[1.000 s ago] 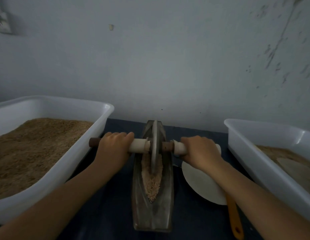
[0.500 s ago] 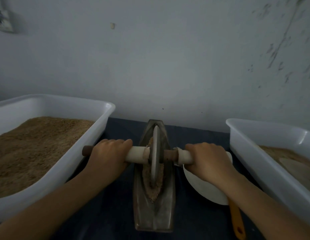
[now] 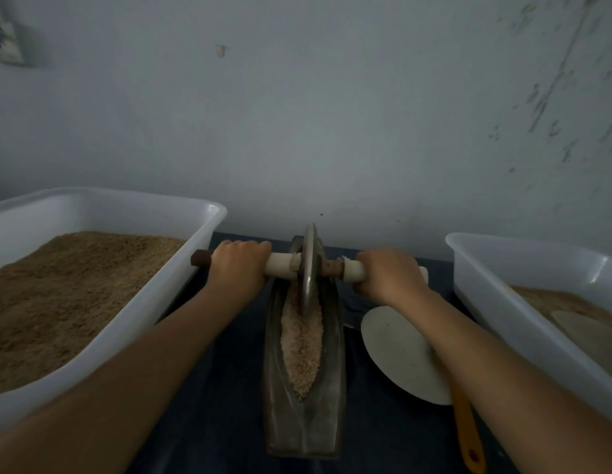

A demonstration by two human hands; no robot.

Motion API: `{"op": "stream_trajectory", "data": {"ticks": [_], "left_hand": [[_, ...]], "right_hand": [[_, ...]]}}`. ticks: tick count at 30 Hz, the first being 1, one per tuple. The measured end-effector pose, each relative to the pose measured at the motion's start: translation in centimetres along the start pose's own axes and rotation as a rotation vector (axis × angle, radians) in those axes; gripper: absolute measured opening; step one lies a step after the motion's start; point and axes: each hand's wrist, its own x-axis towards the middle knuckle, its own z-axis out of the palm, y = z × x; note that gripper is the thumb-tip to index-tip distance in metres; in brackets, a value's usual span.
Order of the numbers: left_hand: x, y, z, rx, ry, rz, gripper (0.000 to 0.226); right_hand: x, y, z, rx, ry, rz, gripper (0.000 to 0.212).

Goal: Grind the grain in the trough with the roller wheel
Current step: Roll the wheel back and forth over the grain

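A narrow boat-shaped metal trough (image 3: 332, 388) lies lengthwise on the dark table and holds pale crushed grain (image 3: 301, 343). A thin metal roller wheel (image 3: 308, 268) stands upright at the far end of the trough, its lower edge in the grain. A bar with pale sleeves runs through the wheel as its axle (image 3: 280, 263). My left hand (image 3: 237, 268) grips the axle left of the wheel. My right hand (image 3: 388, 273) grips it on the right side.
A large white tub (image 3: 167, 295) of brown grain stands at the left. Another white tub (image 3: 496, 295) with some ground grain stands at the right. A pale round plate (image 3: 396, 354) and an orange-handled tool (image 3: 467, 436) lie between trough and right tub. A wall is close behind.
Both hands have pushed the wheel away from me, from the middle of the trough to its far end. More grain lies uncovered in the near part.
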Motion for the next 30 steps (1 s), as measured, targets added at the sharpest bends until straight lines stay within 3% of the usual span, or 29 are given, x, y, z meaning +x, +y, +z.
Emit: {"op": "stream_trajectory", "data": {"ticks": [15,18,30], "left_hand": [[-7.5,0.3,-4.4,-0.070,-0.040,0.157,0.026],[-7.4,0.2,-4.4,-0.069,-0.031,0.147,0.024],[-1.0,0.6,-1.5,0.009,-0.041,0.032,0.016]], "right_hand": [[-9.2,-1.6,-2.5,0.081,-0.093,-0.080,0.019],[-8.6,-2.1,-2.4,0.079,-0.077,-0.090,0.011],[-1.6,-1.4,-0.6,0.048,-0.095,0.033,0.014]]}}
